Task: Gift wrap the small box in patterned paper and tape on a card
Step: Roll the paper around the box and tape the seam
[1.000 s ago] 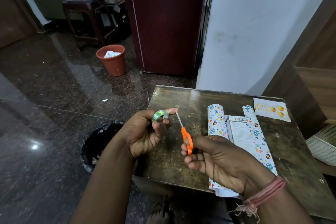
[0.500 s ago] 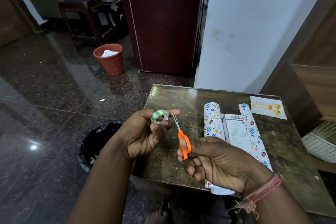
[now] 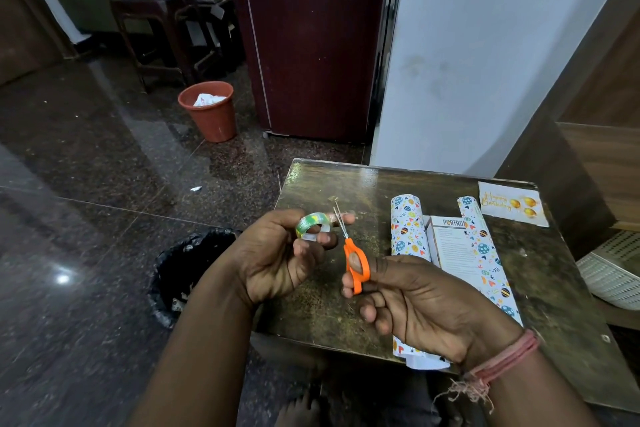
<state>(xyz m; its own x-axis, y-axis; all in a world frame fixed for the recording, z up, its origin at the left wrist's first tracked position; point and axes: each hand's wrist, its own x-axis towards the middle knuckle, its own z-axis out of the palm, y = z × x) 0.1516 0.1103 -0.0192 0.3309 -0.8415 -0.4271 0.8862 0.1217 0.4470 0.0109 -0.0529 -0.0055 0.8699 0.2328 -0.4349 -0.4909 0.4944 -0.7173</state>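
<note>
- The table (image 3: 346, 319) is a small dark one with a worn, speckled top; it serves here as the landmark for everything else.
- The left hand (image 3: 273, 263) is held above the table's left edge, its fingers curled round a roll of clear tape (image 3: 313, 226) with a green and yellow core; the thumb points toward the table's middle.
- The right hand (image 3: 412, 298) is above the table's near half, gripping the orange scissors (image 3: 353, 260) with the thumb through one handle loop.
- The thin blades point up and away, and their tips sit just beside the left thumb and the tape roll; whether they are cutting tape cannot be told.
- The patterned paper (image 3: 408, 229) lies on the right half of the table, white with coloured dots and leaves, its two long edges curled up into rolls.
- The small box (image 3: 450, 243) lies between those two curled edges, a white face with printed text turned up; its near end is hidden behind the right hand.
- The near end of the paper overhangs the table's near edge.
- The card (image 3: 512, 204), pale with gold lettering and gold balloons, lies flat at the table's far right corner, just beside the paper's right curl.
- A black-lined bin (image 3: 187, 260) stands on the floor left of the table, and an orange bucket (image 3: 209, 111) well beyond its far left corner.
- A white basket (image 3: 613, 274) sits off the table's right side.
</note>
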